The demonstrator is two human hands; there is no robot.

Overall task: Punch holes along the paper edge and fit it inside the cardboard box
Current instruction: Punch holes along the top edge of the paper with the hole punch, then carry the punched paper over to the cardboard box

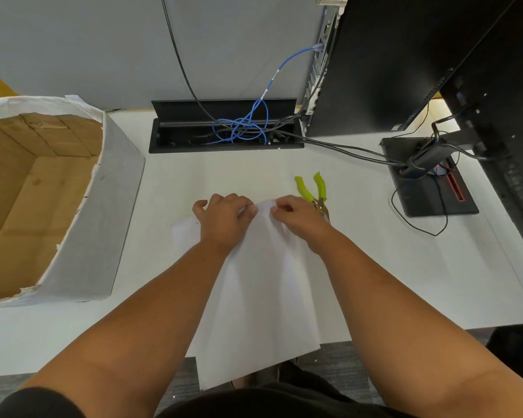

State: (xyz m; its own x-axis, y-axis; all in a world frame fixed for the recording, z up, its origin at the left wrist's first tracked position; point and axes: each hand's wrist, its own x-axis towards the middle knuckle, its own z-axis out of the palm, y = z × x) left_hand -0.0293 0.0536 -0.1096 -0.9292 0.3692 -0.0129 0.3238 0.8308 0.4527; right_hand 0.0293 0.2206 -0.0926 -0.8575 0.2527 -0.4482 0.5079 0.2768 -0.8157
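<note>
A large white paper sheet lies on the white desk and hangs over its near edge. My left hand and my right hand both pinch the paper's far edge, fingertips almost touching, and the edge is bunched up between them. A hole punch plier with lime-green handles rests on the desk just beyond my right hand, partly hidden by it. The open cardboard box, its outside wrapped in white paper, stands at the left.
An open cable tray with tangled blue and black cables sits at the desk's back. A black computer tower, a monitor stand base and loose cables fill the right side. A grey partition stands behind.
</note>
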